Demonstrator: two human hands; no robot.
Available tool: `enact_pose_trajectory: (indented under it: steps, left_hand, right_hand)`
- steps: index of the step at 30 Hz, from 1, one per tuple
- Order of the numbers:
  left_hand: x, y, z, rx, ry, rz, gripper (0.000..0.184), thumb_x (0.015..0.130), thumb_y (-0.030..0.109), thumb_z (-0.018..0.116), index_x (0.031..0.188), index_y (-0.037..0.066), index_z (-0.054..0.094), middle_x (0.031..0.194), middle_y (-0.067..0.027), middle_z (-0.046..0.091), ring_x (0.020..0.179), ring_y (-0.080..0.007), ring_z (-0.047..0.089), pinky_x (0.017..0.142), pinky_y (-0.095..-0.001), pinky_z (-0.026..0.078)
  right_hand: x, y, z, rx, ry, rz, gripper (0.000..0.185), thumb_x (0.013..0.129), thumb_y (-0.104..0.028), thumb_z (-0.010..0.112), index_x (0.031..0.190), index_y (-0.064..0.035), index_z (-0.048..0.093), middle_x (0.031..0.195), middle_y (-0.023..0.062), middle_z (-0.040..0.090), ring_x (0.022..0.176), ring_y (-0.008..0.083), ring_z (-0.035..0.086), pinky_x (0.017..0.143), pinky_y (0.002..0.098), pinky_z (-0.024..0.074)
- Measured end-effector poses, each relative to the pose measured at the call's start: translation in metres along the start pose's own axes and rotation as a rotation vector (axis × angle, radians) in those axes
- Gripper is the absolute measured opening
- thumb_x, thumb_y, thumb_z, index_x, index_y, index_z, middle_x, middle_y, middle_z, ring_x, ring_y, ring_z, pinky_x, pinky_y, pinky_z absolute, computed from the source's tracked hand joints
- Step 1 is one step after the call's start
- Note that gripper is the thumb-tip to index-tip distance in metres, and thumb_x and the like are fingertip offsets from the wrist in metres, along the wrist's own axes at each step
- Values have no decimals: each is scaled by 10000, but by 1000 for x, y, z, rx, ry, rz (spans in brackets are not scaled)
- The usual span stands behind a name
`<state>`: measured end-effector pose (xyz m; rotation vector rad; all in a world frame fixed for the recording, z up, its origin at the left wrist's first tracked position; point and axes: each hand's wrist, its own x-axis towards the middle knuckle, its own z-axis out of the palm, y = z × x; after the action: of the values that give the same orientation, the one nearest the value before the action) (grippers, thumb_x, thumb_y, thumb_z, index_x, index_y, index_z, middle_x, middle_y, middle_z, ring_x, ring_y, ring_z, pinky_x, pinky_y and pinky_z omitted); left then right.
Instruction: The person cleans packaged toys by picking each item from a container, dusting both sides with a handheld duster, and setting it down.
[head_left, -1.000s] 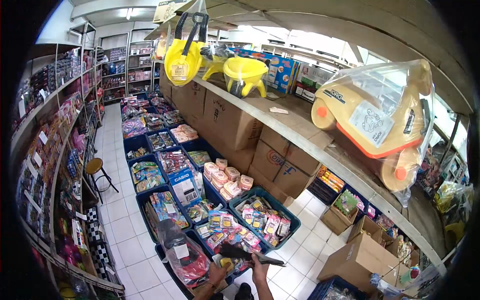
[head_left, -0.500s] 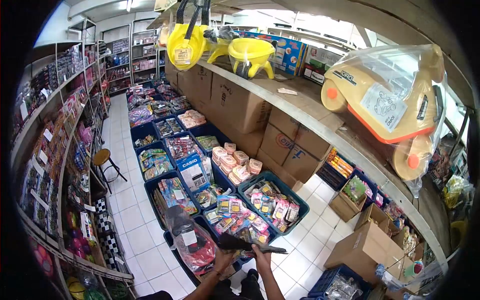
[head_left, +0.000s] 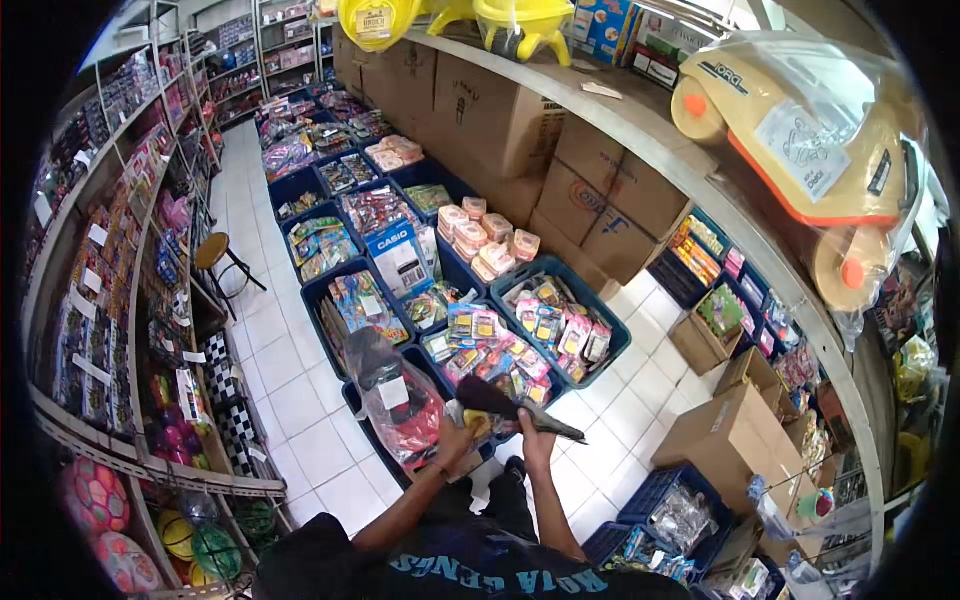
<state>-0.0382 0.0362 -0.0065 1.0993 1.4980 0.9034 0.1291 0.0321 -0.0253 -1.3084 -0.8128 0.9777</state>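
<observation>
My right hand is closed on a dark long item with a flat, pointed end to the right and a blackish-maroon, soft-looking end to the left. Its exact kind I cannot make out. At its left side, my left hand has its fingers closed by a small yellowish piece; whether that belongs to the dark item is unclear. Just left of this hand, a red and black packed item in clear plastic with a white label lies on a blue crate. Small carded packs fill the crate beyond.
Blue crates of packaged goods, one with a Casio box, line the aisle. Shelving and a stool stand left. A ledge on the right carries a wrapped ride-on toy. Cardboard boxes sit below it.
The view has tilted further down, showing more of my shirt. The dark item's left end has lifted, and a yellowish piece now shows near my left hand.
</observation>
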Motion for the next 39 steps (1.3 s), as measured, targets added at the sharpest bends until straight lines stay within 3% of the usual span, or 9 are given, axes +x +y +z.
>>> enact_pose_trajectory:
  steps: [3, 5, 13, 15, 21, 24, 29, 37, 39]
  left_hand:
    - [21, -56, 14, -413, 5, 204, 423, 764, 101, 748, 1136, -17, 584, 1019, -108, 667, 931, -187, 639, 803, -328, 516]
    - [24, -63, 10, -298, 32, 186, 405, 769, 104, 749, 1120, -24, 591, 1001, -109, 671, 917, -192, 645, 786, -325, 526]
    - [1, -21, 1, -328, -14, 127, 429, 792, 128, 736, 1174, 6, 583, 1041, -60, 664, 925, -158, 633, 802, -316, 516]
    - [-5, -14, 0, -328, -10, 151, 424, 780, 143, 747, 1157, 17, 600, 1019, -50, 672, 910, -153, 637, 793, -310, 517]
    - [-13, 7, -5, -159, 43, 126, 348, 774, 156, 750, 1062, -1, 632, 924, -61, 685, 823, -148, 648, 725, -311, 521]
    - [4, -19, 7, -225, 123, 260, 306, 764, 212, 759, 916, -40, 677, 774, -95, 694, 705, -153, 659, 632, -331, 517]
    - [12, -32, 10, -271, 95, 272, 310, 771, 188, 754, 957, -46, 673, 855, -110, 704, 740, -187, 665, 666, -343, 521]
    - [0, -7, 0, -303, 146, 205, 255, 782, 109, 735, 982, -22, 649, 830, -84, 682, 668, -137, 647, 546, -288, 500]
    - [-5, -6, -3, -367, 119, 109, 278, 782, 84, 734, 1021, -14, 631, 847, -80, 676, 654, -144, 647, 513, -272, 498]
  right_hand:
    - [4, -36, 3, -24, 134, 51, 288, 870, -165, 680, 1067, 39, 635, 973, 73, 638, 866, 142, 586, 780, 285, 472]
    - [15, -27, -7, -106, 151, -98, 281, 869, -156, 680, 1066, 39, 634, 996, 74, 636, 888, 152, 585, 806, 293, 467]
    - [-10, -41, 0, -62, -22, 115, 286, 880, -179, 671, 1087, 16, 644, 1023, 77, 637, 941, 182, 588, 868, 318, 458]
    - [5, -22, -7, -228, 156, -203, 296, 880, -199, 671, 1092, 6, 642, 1020, 77, 642, 893, 169, 606, 796, 298, 488]
    - [-7, -39, -12, 260, -115, 174, 332, 868, -179, 681, 1129, 7, 596, 976, 89, 631, 807, 150, 622, 651, 293, 531]
    - [-9, -40, -10, 49, -26, 79, 307, 866, -208, 689, 1084, 0, 624, 909, 61, 639, 742, 124, 597, 648, 277, 498]
    - [7, -54, -13, -193, 215, -172, 294, 877, -255, 678, 1010, 6, 653, 853, 47, 633, 768, 117, 564, 707, 274, 452]
    - [-10, -32, 4, -56, -109, 128, 356, 858, -219, 695, 1131, -2, 624, 987, 56, 634, 903, 160, 581, 836, 285, 456]
    - [4, -32, 5, -168, -47, -89, 269, 889, -191, 655, 1064, 14, 652, 927, 29, 638, 810, 118, 576, 730, 274, 474]
